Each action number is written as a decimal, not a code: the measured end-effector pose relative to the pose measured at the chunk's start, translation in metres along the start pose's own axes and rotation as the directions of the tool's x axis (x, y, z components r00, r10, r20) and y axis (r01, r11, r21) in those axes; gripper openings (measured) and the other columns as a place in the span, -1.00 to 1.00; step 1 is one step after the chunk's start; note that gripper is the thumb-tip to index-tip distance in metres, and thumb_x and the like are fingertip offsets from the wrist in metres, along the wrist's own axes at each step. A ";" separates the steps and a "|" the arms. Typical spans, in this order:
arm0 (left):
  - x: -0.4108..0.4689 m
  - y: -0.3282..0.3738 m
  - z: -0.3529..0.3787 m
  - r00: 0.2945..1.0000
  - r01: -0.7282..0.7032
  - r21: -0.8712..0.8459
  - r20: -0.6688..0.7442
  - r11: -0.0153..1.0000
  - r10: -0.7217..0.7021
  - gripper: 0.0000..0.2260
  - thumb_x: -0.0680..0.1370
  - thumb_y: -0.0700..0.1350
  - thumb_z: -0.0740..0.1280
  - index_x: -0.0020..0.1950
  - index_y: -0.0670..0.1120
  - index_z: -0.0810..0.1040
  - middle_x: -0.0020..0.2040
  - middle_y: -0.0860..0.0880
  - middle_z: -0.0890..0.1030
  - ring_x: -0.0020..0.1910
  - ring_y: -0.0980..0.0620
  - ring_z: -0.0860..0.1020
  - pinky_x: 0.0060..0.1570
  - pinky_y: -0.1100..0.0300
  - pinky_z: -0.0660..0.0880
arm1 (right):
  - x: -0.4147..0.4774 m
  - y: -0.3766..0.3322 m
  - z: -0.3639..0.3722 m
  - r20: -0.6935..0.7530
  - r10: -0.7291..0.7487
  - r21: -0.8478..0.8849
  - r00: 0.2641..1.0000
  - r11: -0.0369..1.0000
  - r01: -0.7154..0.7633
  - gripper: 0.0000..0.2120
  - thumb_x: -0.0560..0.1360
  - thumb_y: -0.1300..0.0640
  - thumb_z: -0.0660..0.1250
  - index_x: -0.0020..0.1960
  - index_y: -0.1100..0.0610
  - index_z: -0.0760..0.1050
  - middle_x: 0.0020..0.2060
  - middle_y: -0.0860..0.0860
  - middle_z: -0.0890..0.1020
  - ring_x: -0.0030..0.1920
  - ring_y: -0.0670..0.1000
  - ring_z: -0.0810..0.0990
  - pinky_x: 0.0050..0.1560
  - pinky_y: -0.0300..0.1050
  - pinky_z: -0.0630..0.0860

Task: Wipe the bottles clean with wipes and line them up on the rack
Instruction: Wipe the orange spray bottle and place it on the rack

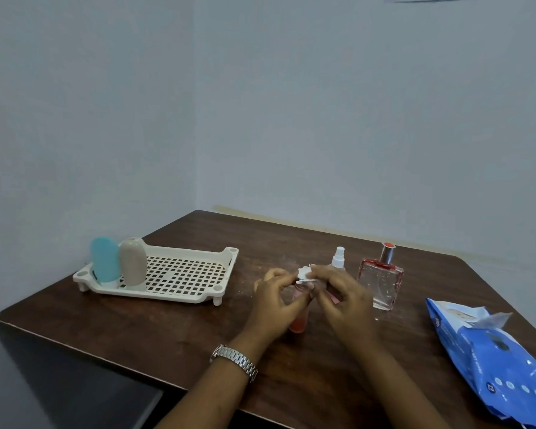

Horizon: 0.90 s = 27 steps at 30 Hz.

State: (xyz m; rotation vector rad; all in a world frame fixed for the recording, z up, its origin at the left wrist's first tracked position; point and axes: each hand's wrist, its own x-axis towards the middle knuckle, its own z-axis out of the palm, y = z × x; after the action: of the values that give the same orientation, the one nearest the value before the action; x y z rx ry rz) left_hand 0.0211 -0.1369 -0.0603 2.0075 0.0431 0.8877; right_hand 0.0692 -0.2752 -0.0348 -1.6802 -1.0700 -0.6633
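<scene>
Well, the cream rack (pixel 167 295) sits at about ten o'clock on the brown table (pixel 198 329). It holds two bottles at its left end, a blue bottle (pixel 104 263) and a beige bottle (pixel 132 261), upright and touching. At four o'clock a blue wipes pack (pixel 492 360) lies with its flap lifted, cut off by the edge of view. A spray bottle (pixel 338 258) at twelve o'clock is half hidden behind the right hand (pixel 341 298); a square glass bottle (pixel 381 280) stands at one o'clock. The left hand (pixel 273 305) curls round a small pink bottle (pixel 298 323), whose base pokes out below the palm toward six o'clock. The right hand pinches a white wipe (pixel 305 275) over its top, which I cannot make out.
</scene>
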 end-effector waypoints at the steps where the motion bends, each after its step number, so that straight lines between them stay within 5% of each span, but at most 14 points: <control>1: -0.001 0.000 -0.001 1.000 -0.007 0.010 -0.012 1.000 0.007 -0.74 0.36 0.30 0.33 -0.03 0.27 0.60 -0.02 0.16 0.51 0.08 -0.05 0.50 0.06 -0.09 0.50 | 0.002 0.000 0.000 0.005 -0.035 -0.051 0.999 0.998 0.036 -0.73 0.40 0.34 0.44 0.01 0.05 0.62 -0.01 -0.15 0.63 0.05 -0.18 0.58 0.06 -0.27 0.53; 6: -0.001 0.000 0.000 0.997 -0.056 0.063 -0.056 0.996 0.060 -0.84 0.36 0.24 0.31 -0.13 0.23 0.52 -0.13 0.19 0.45 -0.01 0.00 0.49 0.02 0.02 0.46 | 0.010 -0.008 0.004 0.136 -0.132 -0.283 0.982 0.944 0.167 -0.78 0.39 0.25 0.39 0.03 0.13 0.64 0.03 0.00 0.65 0.05 -0.06 0.57 0.17 -0.42 0.33; 11: 0.001 -0.001 0.000 0.996 -0.047 0.048 -0.080 0.998 0.050 -0.91 0.34 0.23 0.28 -0.24 0.27 0.45 -0.17 0.19 0.43 -0.05 -0.06 0.49 -0.05 0.06 0.42 | 0.017 -0.028 0.012 0.144 -0.188 -0.469 0.972 0.852 0.234 -0.91 0.35 0.26 0.36 -0.16 0.19 0.61 -0.22 0.05 0.66 -0.22 0.07 0.63 -0.17 -0.03 0.61; 14: 0.000 -0.001 0.000 0.997 -0.034 0.057 -0.068 0.998 0.038 -0.71 0.34 0.24 0.24 -0.12 0.13 0.60 -0.15 0.18 0.44 -0.02 -0.08 0.48 -0.01 0.04 0.42 | 0.019 -0.035 0.017 0.113 -0.141 -0.495 0.983 0.850 0.179 -0.90 0.42 0.25 0.32 -0.25 0.16 0.56 -0.34 0.03 0.61 -0.33 0.05 0.57 -0.28 0.00 0.57; 19: 0.001 -0.004 0.001 0.995 -0.035 -0.019 -0.090 0.999 0.033 -0.80 0.33 0.28 0.34 -0.09 0.30 0.54 -0.11 0.12 0.54 -0.01 0.00 0.55 0.09 -0.15 0.47 | 0.027 -0.035 0.018 0.010 0.240 -0.189 0.971 0.954 -0.234 -0.85 0.54 0.15 0.31 -0.13 0.15 0.62 -0.36 -0.13 0.56 -0.32 -0.20 0.52 -0.28 -0.46 0.30; 23: -0.001 -0.004 0.002 0.995 -0.014 -0.011 -0.095 1.000 0.013 -0.83 0.32 0.30 0.32 -0.16 0.31 0.55 -0.09 0.11 0.53 -0.01 -0.06 0.55 0.07 -0.14 0.48 | 0.016 -0.029 0.018 -0.033 0.360 -0.008 0.932 0.933 -0.360 -0.88 0.51 0.10 0.35 0.00 0.08 0.62 -0.26 -0.16 0.63 -0.24 -0.20 0.60 -0.23 -0.38 0.45; 27: -0.002 -0.004 0.002 0.997 -0.001 -0.007 -0.076 1.000 0.000 -0.66 0.34 0.33 0.27 0.09 0.35 0.54 -0.06 0.08 0.52 0.03 -0.09 0.53 0.09 -0.13 0.49 | 0.002 -0.026 0.018 -0.057 0.399 0.020 0.915 0.917 -0.398 -0.90 0.46 0.20 0.41 -0.05 0.05 0.61 -0.23 -0.17 0.63 -0.19 -0.24 0.59 -0.23 -0.41 0.45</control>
State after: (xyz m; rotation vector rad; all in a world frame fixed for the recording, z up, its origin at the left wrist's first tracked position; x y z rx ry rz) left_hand 0.0220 -0.1371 -0.0648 1.9663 0.0821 0.9636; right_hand 0.0456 -0.2549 -0.0278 -1.7901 -0.6545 -0.4378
